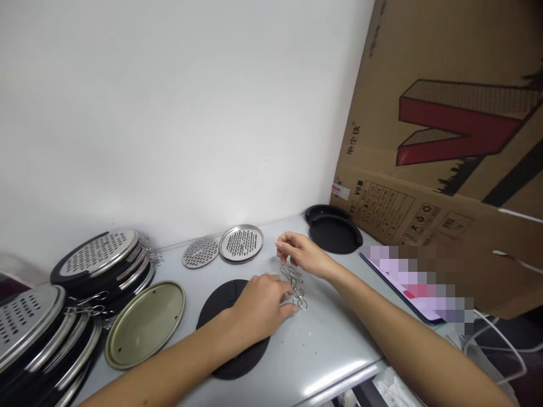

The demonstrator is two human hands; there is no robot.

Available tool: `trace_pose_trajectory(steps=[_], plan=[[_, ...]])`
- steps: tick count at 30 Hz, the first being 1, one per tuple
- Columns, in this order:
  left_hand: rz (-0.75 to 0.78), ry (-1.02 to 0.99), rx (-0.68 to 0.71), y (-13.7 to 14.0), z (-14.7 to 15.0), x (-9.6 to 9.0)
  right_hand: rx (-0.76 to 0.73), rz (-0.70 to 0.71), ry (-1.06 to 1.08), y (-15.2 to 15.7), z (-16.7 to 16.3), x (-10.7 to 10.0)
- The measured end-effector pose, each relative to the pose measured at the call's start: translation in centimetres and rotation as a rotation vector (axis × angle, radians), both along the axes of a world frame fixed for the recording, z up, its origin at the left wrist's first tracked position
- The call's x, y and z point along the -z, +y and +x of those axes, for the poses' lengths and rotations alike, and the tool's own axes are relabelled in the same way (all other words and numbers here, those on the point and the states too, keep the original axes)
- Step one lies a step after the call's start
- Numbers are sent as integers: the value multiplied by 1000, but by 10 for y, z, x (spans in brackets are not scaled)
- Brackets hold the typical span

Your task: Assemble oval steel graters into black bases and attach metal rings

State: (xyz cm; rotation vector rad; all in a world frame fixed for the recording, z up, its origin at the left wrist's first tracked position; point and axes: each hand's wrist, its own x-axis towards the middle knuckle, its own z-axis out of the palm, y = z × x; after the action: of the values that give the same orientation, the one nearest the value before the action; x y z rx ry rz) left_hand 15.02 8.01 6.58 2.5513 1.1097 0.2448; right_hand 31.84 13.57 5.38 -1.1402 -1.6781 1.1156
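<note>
My left hand [265,299] reaches over a black disc [241,359], thumb and fingers apart beside a small pile of wire clips with ring ends [299,299]. Whether its fingertips touch the clips I cannot tell. Above the pile, my right hand [303,253] is closed in a pinch; a tiny shiny tip shows at its fingertips, the rest hidden. Beyond the hands lie an oval grater plate in a metal rim [242,244] and a loose perforated metal plate [200,252].
Stacked graters [99,254] with wire clips attached stand at left, beside a second stack [31,319]. Between them and the black disc lies a gold-toned oval lid [146,325]. Black oval trays [335,233] sit near a large cardboard box [424,198]. A blurred-out screen [407,282] lies at right.
</note>
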Motion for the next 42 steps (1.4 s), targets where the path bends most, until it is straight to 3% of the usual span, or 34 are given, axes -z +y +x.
trace_pose_trajectory(steps=[4,10,15,18,22,28,33,42], plan=[[-60,-43,-43,6,18,13,70,-79,134,2,-11,13],[-129,-94,-61,11,18,25,82,-83,209,5,-15,20],[-210,-178,-55,7,14,14,79,-147,321,2,-18,17],[-323,-341,-134,2,-6,-9,87,-141,323,-3,-21,13],[-479,-508,-308,2,-59,-30,6,-165,336,-15,-34,5],[-606,-778,-478,2,-116,-10,-181,-275,271,-28,-72,-1],[-637,-995,-546,-4,-122,5,-159,-229,243,-26,-89,-1],[-552,-1110,-528,-12,-125,11,-54,-215,187,-46,-95,13]])
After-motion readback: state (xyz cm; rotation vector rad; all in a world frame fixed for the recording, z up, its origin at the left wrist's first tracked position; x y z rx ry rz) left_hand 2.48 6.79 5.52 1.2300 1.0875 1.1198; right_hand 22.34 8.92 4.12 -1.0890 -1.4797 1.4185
